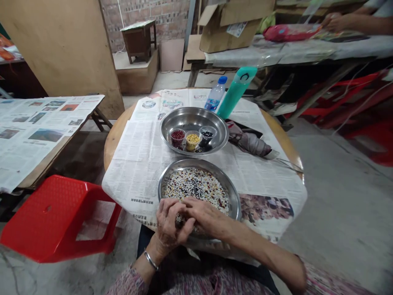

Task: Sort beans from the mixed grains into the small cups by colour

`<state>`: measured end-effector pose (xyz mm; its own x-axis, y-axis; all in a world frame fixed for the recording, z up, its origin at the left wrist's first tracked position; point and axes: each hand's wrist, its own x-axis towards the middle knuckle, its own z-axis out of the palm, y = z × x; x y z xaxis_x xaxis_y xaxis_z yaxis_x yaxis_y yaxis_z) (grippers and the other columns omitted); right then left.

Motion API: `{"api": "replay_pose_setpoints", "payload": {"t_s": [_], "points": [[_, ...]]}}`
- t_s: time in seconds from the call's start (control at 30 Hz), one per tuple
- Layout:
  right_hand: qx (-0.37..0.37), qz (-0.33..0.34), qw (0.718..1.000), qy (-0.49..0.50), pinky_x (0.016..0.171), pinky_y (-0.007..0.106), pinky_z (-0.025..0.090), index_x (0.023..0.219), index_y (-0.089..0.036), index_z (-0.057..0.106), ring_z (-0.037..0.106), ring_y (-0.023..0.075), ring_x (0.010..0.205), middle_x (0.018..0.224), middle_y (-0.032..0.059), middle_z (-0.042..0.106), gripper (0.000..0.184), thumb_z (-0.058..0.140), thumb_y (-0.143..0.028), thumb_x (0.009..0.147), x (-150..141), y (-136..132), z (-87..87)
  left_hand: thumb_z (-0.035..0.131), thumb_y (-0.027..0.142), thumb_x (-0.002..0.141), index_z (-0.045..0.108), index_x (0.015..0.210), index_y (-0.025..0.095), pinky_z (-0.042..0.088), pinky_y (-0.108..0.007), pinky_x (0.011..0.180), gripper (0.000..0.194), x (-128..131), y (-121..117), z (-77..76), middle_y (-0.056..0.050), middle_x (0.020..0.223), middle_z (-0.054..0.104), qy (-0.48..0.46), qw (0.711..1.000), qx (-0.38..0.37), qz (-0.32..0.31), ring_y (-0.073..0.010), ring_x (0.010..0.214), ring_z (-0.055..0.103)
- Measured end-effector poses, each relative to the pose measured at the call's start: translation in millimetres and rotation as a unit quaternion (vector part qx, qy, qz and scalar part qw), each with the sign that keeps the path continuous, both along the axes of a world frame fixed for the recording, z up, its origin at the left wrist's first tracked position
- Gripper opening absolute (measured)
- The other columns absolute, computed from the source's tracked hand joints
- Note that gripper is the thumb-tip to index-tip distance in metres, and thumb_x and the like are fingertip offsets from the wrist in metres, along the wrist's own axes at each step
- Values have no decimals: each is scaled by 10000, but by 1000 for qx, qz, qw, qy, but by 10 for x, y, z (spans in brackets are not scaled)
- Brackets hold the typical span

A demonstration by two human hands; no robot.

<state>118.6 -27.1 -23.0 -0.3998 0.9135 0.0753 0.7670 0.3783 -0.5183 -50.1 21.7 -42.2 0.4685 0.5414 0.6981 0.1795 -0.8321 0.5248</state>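
Observation:
My left hand [172, 225], with a silver bangle at the wrist, curls at the near rim of a steel basin [236, 209]. A small speckled clump of mixed beans [179, 221] shows partly between its fingers and thumb. My right hand [204, 213] lies over the basin and meets the left, fingers bent; what its fingertips hold is hidden. Mixed white, black, yellow and red beans and grains [196, 184] cover the basin's bottom. Just beyond, a second steel basin [193, 116] holds a cup of red beans [177, 138], a cup of yellow beans [192, 140] and a cup of black beans [207, 136].
Newspaper [135, 164] covers the round table. A water bottle [216, 94], a teal bottle [236, 92] and a folded grey umbrella [250, 141] stand or lie behind and right. A red stool [58, 217] is at left. Another person's hands [336, 22] work at the far table.

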Motion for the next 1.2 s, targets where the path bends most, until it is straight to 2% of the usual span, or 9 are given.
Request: {"api": "replay_pose_setpoints", "payload": {"t_s": [0.1,0.27,0.4,0.5,0.63,0.8,0.97,1.07,1.2], "points": [[68,10,996,-58,879,365,489,1052,-204,659,539,211,1045,1113,76,640,170,563,-174,914,-79,203,10,594,292,871,538,1106,159,515,-397,839,276,-13,6,-21,-105,1012,604,-8,1000,16,7,-231,952,588],[112,-80,977,-160,930,406,480,1007,-172,671,508,248,1135,1195,108,630,176,512,-157,934,202,484,50,614,243,853,535,1091,159,512,-397,844,265,-19,17,1,-97,994,594,4,1000,11,-2,-228,946,583],[84,-196,959,-185,908,402,499,1017,-165,670,544,246,1082,1161,132,635,212,470,-170,948,540,287,27,630,243,855,529,1088,164,517,-395,834,266,-6,21,31,-94,984,602,4,1000,11,-8,-222,931,585],[66,-240,956,-155,900,421,514,1156,-174,623,565,261,1063,1135,128,632,260,524,-287,944,589,20,-24,624,253,861,533,1084,165,517,-397,835,256,7,26,27,-94,982,608,4,1000,8,-6,-221,931,586],[39,-197,977,-78,894,393,524,1213,-194,585,582,238,1053,1119,103,613,336,606,-238,881,324,-161,-109,620,265,863,539,1084,174,518,-397,835,253,11,25,24,-90,978,618,12,1000,7,-11,-217,916,600],[19,-126,991,-35,779,297,518,1092,-192,656,598,162,862,950,61,636,348,444,-22,875,101,118,-83,620,246,856,547,1078,172,519,-389,831,246,10,23,36,-95,983,628,16,1000,8,-7,-220,921,615],[64,-215,970,-94,925,423,502,1192,-174,640,545,259,1101,1179,135,626,306,485,-151,929,307,405,50,628,256,850,546,1080,179,520,-390,826,256,22,28,23,-87,970,628,14,1000,11,-6,-221,915,620],[54,-211,971,-104,954,479,488,1199,-144,625,510,309,1165,1264,172,577,350,600,-333,905,353,342,22,638,243,848,542,1091,172,519,-386,830,271,29,29,18,-92,982,623,8,1000,7,-7,-218,924,611],[32,-134,989,-46,875,363,511,1035,-167,649,580,217,1017,1070,107,628,159,542,-201,922,299,57,-40,630,230,851,554,1078,166,521,-378,831,248,30,22,32,-92,975,631,8,1000,4,-8,-215,923,613]]}}
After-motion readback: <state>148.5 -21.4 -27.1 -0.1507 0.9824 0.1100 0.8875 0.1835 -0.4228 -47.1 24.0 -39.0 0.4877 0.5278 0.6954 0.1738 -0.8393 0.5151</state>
